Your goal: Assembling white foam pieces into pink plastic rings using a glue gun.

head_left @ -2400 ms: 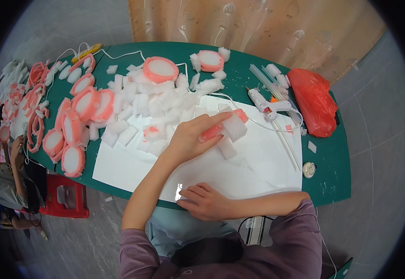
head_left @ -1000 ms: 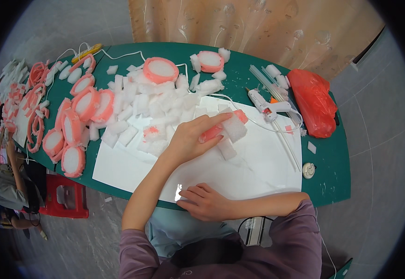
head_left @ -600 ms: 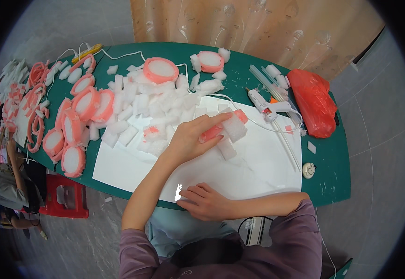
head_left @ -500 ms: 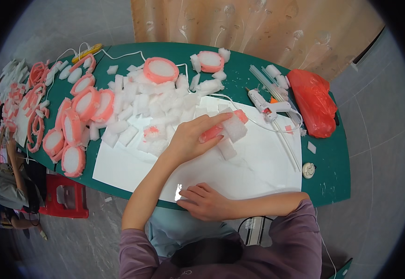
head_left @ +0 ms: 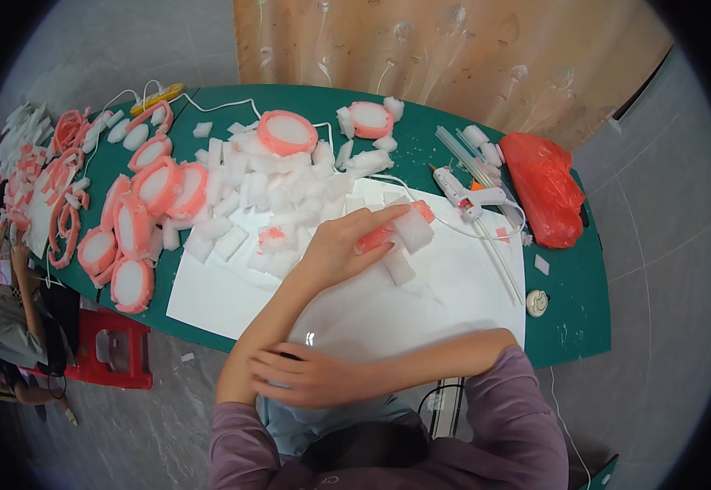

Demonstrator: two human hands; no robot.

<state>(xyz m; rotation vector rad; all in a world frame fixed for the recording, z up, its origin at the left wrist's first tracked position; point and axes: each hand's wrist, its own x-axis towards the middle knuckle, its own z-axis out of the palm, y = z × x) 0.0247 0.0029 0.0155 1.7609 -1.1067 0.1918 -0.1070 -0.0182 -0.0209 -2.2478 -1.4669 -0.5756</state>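
Observation:
My left hand [head_left: 341, 249] is stretched over a white sheet [head_left: 461, 294]. Its thumb and fingers are closed round a pink foam piece [head_left: 374, 238], partly hidden by the hand. A white foam block [head_left: 414, 230] sits against the pink foam, with another white foam block [head_left: 399, 267] just below it. My right hand [head_left: 310, 377] lies across my left forearm near the table's front edge. Its fingers are apart and it holds nothing. White foam pieces [head_left: 282, 175] are heaped just beyond my left hand.
On the right are a glue gun [head_left: 463, 196], clear sticks [head_left: 498, 260], a red plastic bag [head_left: 541, 192] and a round white object [head_left: 537, 303]. Several pink-rimmed foam discs [head_left: 132, 282] lie left on the green table [head_left: 572, 327]. Another person [head_left: 12, 302] works at far left.
My right hand has moved left from the table's front edge onto my left forearm. My left hand keeps its hold on the pink foam, nearly in place. The view has shifted slightly.

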